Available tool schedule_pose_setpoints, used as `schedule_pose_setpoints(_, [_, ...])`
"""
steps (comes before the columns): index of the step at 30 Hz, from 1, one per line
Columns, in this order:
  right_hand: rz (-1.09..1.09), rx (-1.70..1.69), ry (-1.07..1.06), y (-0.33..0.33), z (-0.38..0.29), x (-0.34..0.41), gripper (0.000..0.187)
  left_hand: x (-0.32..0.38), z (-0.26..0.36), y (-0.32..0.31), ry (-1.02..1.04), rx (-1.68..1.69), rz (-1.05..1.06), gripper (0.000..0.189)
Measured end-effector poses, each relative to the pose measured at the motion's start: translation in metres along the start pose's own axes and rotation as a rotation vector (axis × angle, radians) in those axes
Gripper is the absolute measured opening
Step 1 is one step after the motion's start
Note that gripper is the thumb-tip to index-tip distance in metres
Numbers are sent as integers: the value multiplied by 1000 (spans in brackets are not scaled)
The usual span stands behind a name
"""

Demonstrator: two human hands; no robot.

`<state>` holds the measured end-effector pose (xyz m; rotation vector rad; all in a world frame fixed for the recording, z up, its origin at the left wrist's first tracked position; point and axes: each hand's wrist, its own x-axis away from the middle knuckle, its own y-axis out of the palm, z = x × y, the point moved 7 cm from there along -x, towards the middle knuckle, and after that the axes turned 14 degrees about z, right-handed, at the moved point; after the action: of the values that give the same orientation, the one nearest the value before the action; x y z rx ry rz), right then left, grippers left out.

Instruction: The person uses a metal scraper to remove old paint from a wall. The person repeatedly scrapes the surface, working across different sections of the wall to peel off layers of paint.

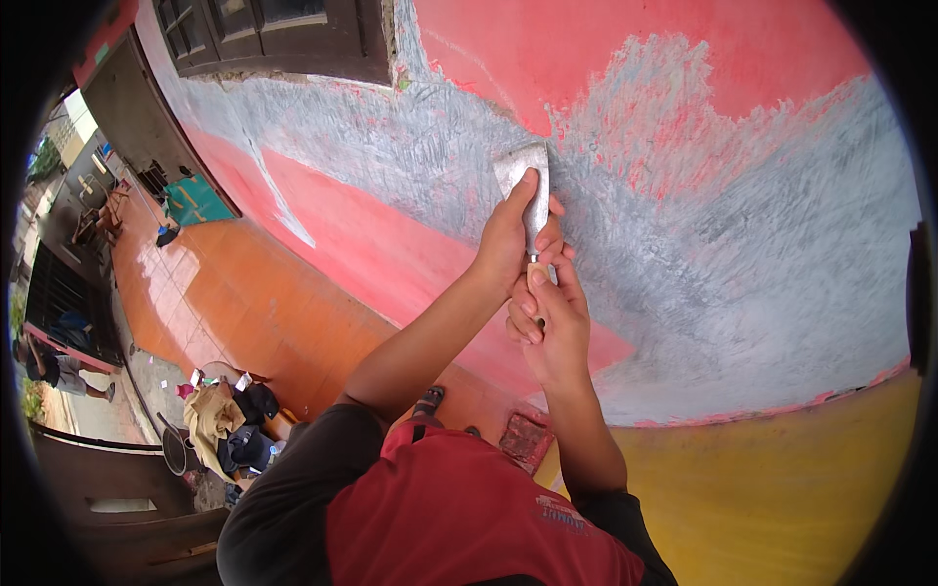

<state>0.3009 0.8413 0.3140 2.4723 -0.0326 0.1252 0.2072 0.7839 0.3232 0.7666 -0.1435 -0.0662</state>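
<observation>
A metal scraper with a light wooden handle is held up against the wall, its wide blade edge at the boundary between pink paint and bare grey surface. My left hand grips the blade, thumb laid along its face and fingers curled behind. Below it, my right hand is closed around the wooden handle. Large grey patches with scratch marks run across the wall, and pink paint stays above and below them. Whether the blade edge touches the wall is hard to tell.
A dark wooden window frame is set in the wall at upper left. Orange floor tiles run along the wall's foot. Clothes lie piled at lower left, near a teal box farther off. A person is at far left.
</observation>
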Motion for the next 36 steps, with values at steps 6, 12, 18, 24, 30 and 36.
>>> schedule_pose_setpoints(6, [-36,-29,32,-16,-11,5,29,0,-17,4,-26,86,-104,61])
schedule_pose_setpoints(12, [0,149,-12,-52,-9,21,36,24,-36,-9,-30,112,-152,66])
schedule_pose_setpoints(18, [100,120,-124,-46,-21,19,35,9,-30,17,-2,77,-128,53])
schedule_pose_setpoints(24, [27,-26,-38,-39,-36,2,24,-1,-12,39,-2,70,-64,59])
schedule_pose_setpoints(30, [126,149,-182,-24,-33,-3,20,-5,6,44,-5,0,-21,65])
schedule_pose_setpoints(36, [143,156,-246,-10,-28,4,19,-3,12,45,-21,26,-47,62])
